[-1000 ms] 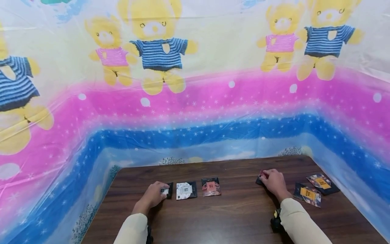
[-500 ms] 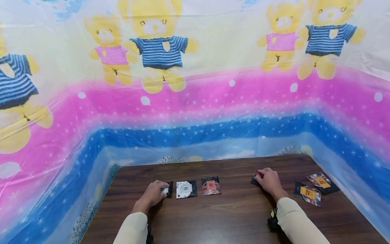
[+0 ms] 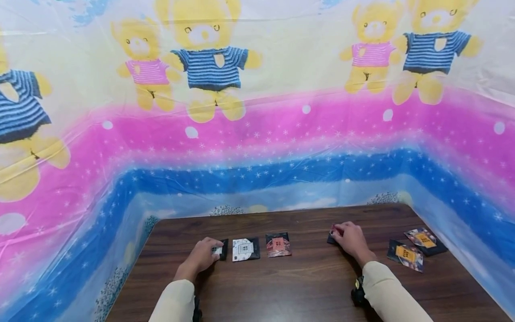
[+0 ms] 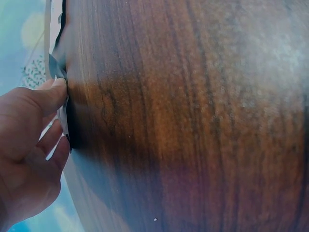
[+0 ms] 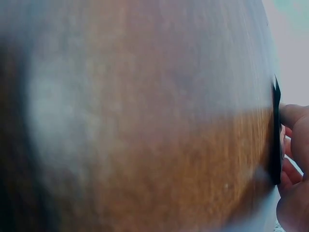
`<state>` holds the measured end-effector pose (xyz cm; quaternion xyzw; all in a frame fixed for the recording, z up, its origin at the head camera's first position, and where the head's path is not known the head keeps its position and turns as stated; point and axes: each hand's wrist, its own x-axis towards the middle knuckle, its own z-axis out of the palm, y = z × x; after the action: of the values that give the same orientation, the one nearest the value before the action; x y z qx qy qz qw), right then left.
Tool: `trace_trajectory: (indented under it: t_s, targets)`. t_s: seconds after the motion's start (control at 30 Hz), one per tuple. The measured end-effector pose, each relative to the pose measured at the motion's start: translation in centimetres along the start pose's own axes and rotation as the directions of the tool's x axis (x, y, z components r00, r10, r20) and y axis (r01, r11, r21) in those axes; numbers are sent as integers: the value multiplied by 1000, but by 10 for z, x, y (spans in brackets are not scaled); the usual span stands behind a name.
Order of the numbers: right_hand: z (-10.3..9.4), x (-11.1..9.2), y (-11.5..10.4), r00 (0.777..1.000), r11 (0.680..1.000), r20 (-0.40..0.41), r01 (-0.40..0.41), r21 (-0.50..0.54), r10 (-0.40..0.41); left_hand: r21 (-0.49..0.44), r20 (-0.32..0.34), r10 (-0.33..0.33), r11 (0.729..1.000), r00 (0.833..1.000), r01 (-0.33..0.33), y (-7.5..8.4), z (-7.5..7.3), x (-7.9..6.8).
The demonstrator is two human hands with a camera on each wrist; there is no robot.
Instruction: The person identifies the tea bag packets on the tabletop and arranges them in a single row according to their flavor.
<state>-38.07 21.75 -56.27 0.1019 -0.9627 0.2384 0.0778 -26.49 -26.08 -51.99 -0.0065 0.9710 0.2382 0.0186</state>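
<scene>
My left hand (image 3: 203, 257) rests on the table (image 3: 306, 286) with thumb and curled fingers on a small dark packet (image 3: 222, 249), covering its left part. In the left wrist view that packet (image 4: 62, 72) shows edge-on under the fingertips (image 4: 54, 93). My right hand (image 3: 350, 238) holds another dark packet (image 3: 331, 234) flat against the table, fingers curled over it. In the right wrist view this packet (image 5: 276, 135) is a thin dark edge beside the fingers (image 5: 295, 116).
A white-labelled packet (image 3: 246, 249) and a red one (image 3: 278, 245) lie just right of my left hand. Two orange-labelled packets (image 3: 406, 256) (image 3: 424, 240) lie at the table's right end. A plastic sheet with a bear pattern (image 3: 257, 134) walls the table on three sides.
My right hand has slid its dark packet a little to the left, away from the orange-labelled packets. The left hand has stayed where it was.
</scene>
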Motion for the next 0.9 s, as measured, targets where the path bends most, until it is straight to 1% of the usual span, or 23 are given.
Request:
trace_trajectory:
  t_s: [0.23, 0.43, 0.6, 0.77, 0.9]
  targets:
    - [3, -1, -7, 1000, 1000, 2, 21, 9, -22, 16, 4, -1, 1000, 1000, 1, 1, -2, 2]
    - [7, -4, -10, 999, 999, 6, 34, 21, -34, 30, 8, 12, 999, 1000, -13, -1, 1, 2]
    - [8, -4, -12, 999, 998, -2, 52, 26, -52, 21, 5, 21, 1000, 1000, -21, -2, 1, 1]
    - [10, -5, -17, 999, 998, 11, 44, 33, -44, 17, 4, 30, 999, 1000, -30, -2, 1, 1]
    - [11, -5, -21, 998, 998, 21, 52, 23, -52, 10, 4, 30, 1000, 1000, -30, -1, 0, 2]
